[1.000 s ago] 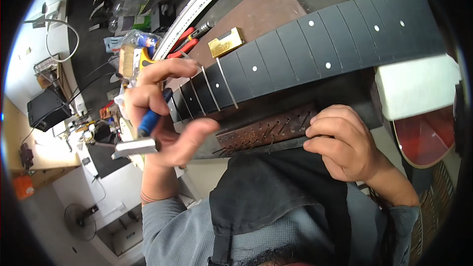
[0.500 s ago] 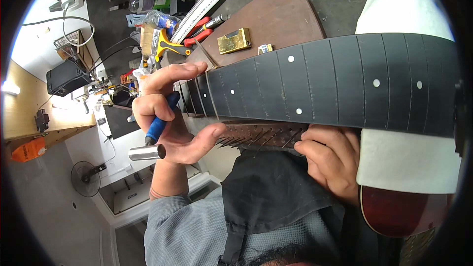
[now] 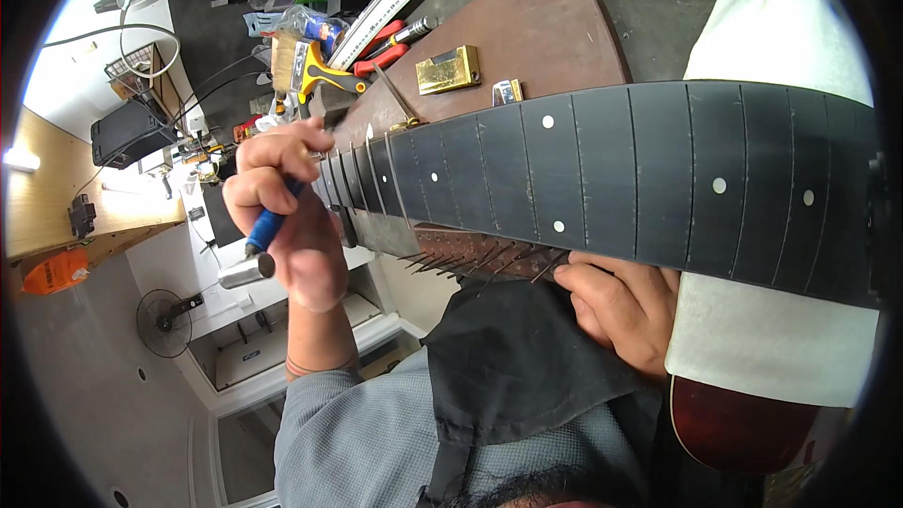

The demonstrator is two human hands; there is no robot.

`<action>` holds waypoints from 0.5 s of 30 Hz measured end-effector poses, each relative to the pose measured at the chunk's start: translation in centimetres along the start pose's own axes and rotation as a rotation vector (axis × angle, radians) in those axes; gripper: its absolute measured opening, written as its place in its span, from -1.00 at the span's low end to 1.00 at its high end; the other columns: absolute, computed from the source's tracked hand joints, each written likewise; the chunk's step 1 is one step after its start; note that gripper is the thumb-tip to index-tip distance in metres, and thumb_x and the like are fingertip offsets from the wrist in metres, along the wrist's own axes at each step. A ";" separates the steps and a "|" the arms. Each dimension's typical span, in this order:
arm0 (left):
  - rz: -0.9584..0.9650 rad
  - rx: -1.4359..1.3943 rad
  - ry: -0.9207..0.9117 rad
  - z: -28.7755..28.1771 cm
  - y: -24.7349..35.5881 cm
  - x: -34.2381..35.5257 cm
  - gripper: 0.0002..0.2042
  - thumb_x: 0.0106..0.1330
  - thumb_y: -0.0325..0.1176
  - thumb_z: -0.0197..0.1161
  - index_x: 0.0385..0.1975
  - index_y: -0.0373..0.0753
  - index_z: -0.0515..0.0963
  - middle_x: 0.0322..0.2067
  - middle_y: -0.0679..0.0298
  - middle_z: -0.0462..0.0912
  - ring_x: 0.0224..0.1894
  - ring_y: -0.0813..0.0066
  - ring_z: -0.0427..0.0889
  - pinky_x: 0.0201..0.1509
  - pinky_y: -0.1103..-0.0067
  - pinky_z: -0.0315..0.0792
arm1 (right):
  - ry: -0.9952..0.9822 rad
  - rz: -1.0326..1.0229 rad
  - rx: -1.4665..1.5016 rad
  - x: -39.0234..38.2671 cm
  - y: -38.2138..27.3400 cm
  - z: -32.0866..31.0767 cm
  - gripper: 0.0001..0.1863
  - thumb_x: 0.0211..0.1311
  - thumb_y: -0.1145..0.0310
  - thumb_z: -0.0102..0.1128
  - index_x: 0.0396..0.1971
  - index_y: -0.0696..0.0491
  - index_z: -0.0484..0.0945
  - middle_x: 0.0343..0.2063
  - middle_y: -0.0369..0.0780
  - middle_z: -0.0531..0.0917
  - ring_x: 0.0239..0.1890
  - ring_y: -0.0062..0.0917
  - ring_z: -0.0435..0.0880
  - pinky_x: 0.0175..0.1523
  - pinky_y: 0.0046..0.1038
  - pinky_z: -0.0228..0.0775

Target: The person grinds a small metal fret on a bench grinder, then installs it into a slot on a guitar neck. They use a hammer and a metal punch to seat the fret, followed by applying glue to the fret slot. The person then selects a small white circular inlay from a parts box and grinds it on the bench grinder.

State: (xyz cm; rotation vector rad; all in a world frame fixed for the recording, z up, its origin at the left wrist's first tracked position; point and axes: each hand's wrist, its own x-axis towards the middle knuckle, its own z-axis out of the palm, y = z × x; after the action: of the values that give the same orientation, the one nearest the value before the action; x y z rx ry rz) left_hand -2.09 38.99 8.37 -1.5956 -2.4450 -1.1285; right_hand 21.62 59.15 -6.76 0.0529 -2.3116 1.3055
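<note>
A small hammer with a blue handle [image 3: 266, 228] and a shiny cylindrical metal head is in my left hand [image 3: 306, 226]. Its fingers curl round the handle, just left of the guitar neck's narrow end and apart from it. The black fretboard [image 3: 517, 179] runs across to the right, with white dots and cut slots. Several metal frets [image 3: 397, 179] cross its narrow end. Below its near edge is a brown wooden block [image 3: 451, 243] with thin fret wires standing in its holes. My right hand [image 3: 625, 306] is closed at the block's right end; its thumb is hidden.
White cloth [image 3: 771, 329] lies under the neck over the dark red guitar body [image 3: 734, 419]. Beyond the neck are a brown board [image 3: 527, 28], a gold metal box [image 3: 448, 70], a paintbrush [image 3: 306, 66], red-handled pliers [image 3: 381, 59] and a long ruler [image 3: 400, 0]. A fan [image 3: 167, 323] stands left.
My left hand has drawn back leftward from the fretboard with the hammer, its thumb and forefinger off the neck. My right hand stays by the block. The whole view has shifted slightly.
</note>
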 end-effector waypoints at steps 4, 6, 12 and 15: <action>-0.073 -0.112 -0.005 -1.6 -0.3 -0.4 -0.53 0.49 0.14 0.22 -0.12 -0.15 0.28 -0.23 0.19 0.32 -0.28 0.29 0.32 -0.06 0.30 0.30 | 0.003 0.105 0.120 0.7 -1.2 -0.4 -0.57 0.15 0.53 0.50 0.05 -0.03 0.70 -0.03 -0.26 0.76 -0.04 -0.33 0.77 0.09 -0.30 0.59; -0.119 -0.158 -0.016 -1.9 -0.5 -0.5 -0.55 0.53 0.10 0.19 -0.08 -0.20 0.30 -0.26 0.18 0.32 -0.35 0.33 0.28 -0.19 0.36 0.25 | 0.101 0.135 0.245 0.3 -1.2 0.8 -0.59 0.16 0.57 0.45 0.04 0.00 0.70 -0.05 -0.22 0.75 -0.06 -0.27 0.76 0.07 -0.28 0.59; 0.032 -0.008 -0.169 -3.4 -1.9 0.0 -0.74 0.49 -0.51 0.25 0.10 -0.42 0.49 -0.22 0.07 0.65 -0.27 0.37 0.56 -0.15 0.50 0.43 | 0.081 -0.098 0.296 2.0 -2.9 0.5 -0.59 0.03 0.57 0.45 -0.03 0.09 0.69 -0.16 -0.15 0.71 -0.17 -0.24 0.74 -0.04 -0.21 0.63; 0.164 0.067 -0.280 -4.0 -2.5 1.3 -0.72 0.43 -0.52 0.39 0.07 -0.39 0.58 -0.25 0.08 0.72 -0.34 0.23 0.67 -0.18 0.46 0.52 | 0.121 -0.185 0.123 3.7 -6.0 0.3 -0.62 0.05 0.49 0.48 -0.06 0.06 0.69 -0.17 -0.15 0.71 -0.12 -0.19 0.74 0.04 -0.13 0.61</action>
State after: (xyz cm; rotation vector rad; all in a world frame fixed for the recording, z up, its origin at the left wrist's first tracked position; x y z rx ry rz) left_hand -6.14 37.15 10.43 -2.0100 -2.4178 -0.8416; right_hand 19.79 56.38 -0.53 0.2164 -2.0700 1.3174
